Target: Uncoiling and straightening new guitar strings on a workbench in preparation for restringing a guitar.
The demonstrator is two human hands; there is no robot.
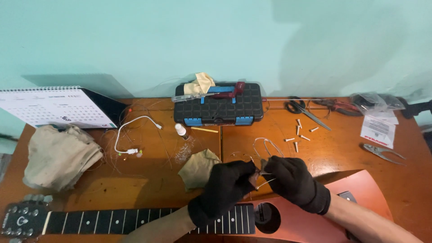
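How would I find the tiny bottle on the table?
Start at the black toolbox against the wall. Just in front of its left corner stands the little bottle, upright. It alone has a white cap, beside a thin yellow stick.

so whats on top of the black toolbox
On the toolbox lie a yellowish cloth, a clear-handled screwdriver and a dark red-handled tool across its blue handle. The lid is shut, so what is inside cannot be seen.

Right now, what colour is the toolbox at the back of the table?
The toolbox is black with blue latches and a blue handle, seen best in the head view.
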